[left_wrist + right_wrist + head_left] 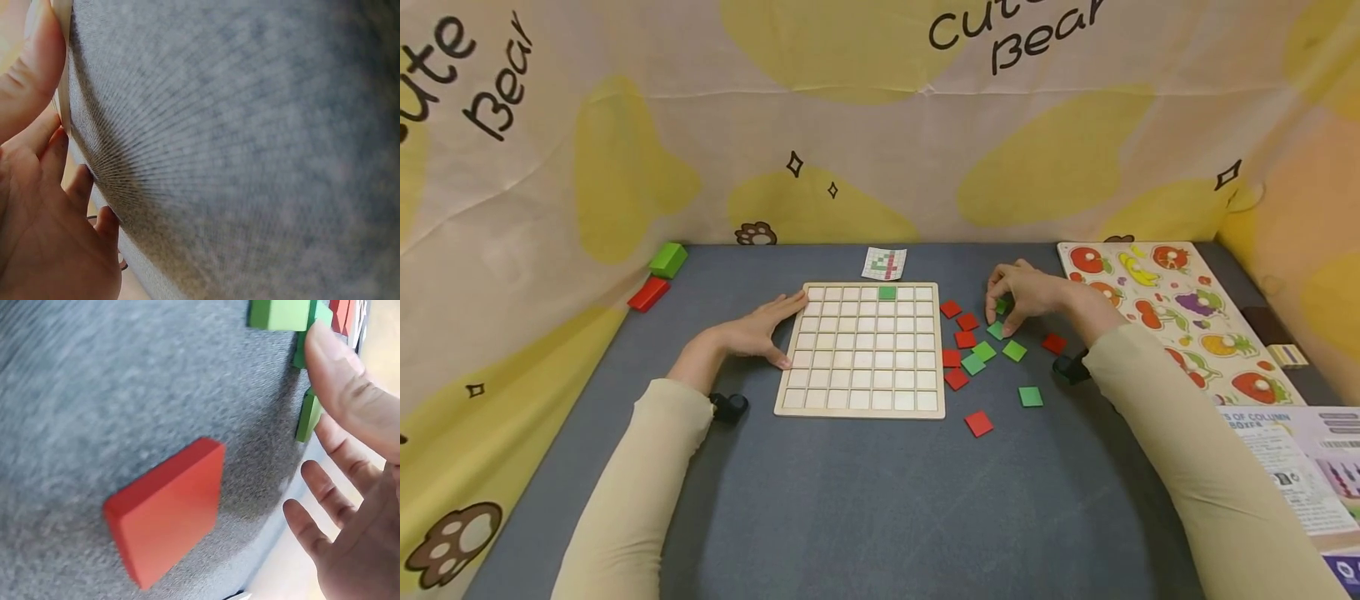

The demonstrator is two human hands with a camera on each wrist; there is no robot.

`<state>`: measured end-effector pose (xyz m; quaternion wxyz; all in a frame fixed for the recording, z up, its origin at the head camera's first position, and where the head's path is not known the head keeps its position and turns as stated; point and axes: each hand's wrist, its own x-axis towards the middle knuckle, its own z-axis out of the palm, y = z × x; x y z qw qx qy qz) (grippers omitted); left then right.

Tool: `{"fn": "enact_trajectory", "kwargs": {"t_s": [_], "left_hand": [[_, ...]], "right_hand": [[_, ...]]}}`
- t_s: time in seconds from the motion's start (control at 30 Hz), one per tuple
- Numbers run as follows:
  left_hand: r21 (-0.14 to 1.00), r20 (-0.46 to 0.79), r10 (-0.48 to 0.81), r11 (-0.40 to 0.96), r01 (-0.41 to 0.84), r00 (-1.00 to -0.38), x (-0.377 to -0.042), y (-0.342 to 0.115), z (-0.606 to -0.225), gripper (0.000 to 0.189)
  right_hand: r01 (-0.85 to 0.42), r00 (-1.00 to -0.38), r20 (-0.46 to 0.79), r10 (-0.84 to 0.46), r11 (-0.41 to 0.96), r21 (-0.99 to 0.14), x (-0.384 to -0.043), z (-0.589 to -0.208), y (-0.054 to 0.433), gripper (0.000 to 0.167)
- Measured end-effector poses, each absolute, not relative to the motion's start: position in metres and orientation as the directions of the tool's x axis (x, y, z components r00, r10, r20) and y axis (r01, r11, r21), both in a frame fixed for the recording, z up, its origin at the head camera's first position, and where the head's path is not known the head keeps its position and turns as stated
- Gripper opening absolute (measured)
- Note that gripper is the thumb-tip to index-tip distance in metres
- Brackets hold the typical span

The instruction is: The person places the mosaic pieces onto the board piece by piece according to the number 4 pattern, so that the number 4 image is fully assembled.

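Green tile [996,331] between thumb and fingers of right hand [1028,290] (pinched or straddled, cannot tell). Loose green tiles [1015,351], red tiles [965,339] just beside. Farther: gridded board [862,359] bearing one green square [887,293], pattern card [883,263], then left hand [751,330], fingers spread at board's edge. Likely picking step; next move calls for clean single lift.

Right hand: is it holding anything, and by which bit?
Can't tell: the right hand is at a green square, but no clear grip shows.
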<state>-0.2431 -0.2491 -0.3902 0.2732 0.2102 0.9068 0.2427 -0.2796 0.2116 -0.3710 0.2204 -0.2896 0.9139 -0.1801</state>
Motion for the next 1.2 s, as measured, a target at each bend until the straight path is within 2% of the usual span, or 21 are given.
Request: {"fn": "enact_trajectory", "kwargs": {"t_s": [0.23, 0.4, 0.63, 0.73, 0.8, 0.97, 1.07, 1.2], "left_hand": [[0.56, -0.389, 0.518, 0.79, 0.25, -0.762, -0.242, -0.249, -0.389, 0.119], [0.563, -0.384, 0.523, 0.786, 0.256, -0.761, -0.241, -0.251, -0.387, 0.118], [0.557, -0.385, 0.521, 0.789, 0.257, -0.762, -0.24, -0.25, -0.386, 0.119], [0.563, -0.377, 0.526, 0.784, 0.262, -0.762, -0.242, -0.248, -0.386, 0.118], [0.558, -0.378, 0.526, 0.786, 0.265, -0.762, -0.243, -0.247, -0.388, 0.118], [0.554, -0.384, 0.525, 0.789, 0.265, -0.759, -0.244, -0.248, -0.391, 0.119], [0.56, -0.381, 0.524, 0.786, 0.261, -0.762, -0.244, -0.248, -0.39, 0.119], [0.556, -0.386, 0.518, 0.791, 0.256, -0.764, -0.244, -0.249, -0.389, 0.119]], "right_hand": [[-0.443, -0.741, -0.298, -0.601, 0.772, -0.455, -0.283, -0.369, 0.21, 0.019], [-0.425, -0.775, -0.232, -0.588, 0.756, -0.498, -0.287, -0.364, 0.199, 0.017], [-0.386, -0.817, -0.083, -0.571, 0.647, -0.657, -0.284, -0.36, 0.137, 0.009], [-0.387, -0.834, -0.037, -0.551, 0.632, -0.672, -0.285, -0.361, 0.112, 0.004], [-0.388, -0.839, -0.032, -0.544, 0.638, -0.665, -0.285, -0.363, 0.099, 0.007], [-0.435, -0.764, -0.128, -0.632, 0.652, -0.621, -0.284, -0.367, 0.078, 0.026], [-0.458, -0.728, -0.157, -0.667, 0.644, -0.612, -0.283, -0.373, 0.073, 0.025], [-0.481, -0.727, -0.133, -0.673, 0.638, -0.601, -0.283, -0.378, 0.067, 0.019]]}}
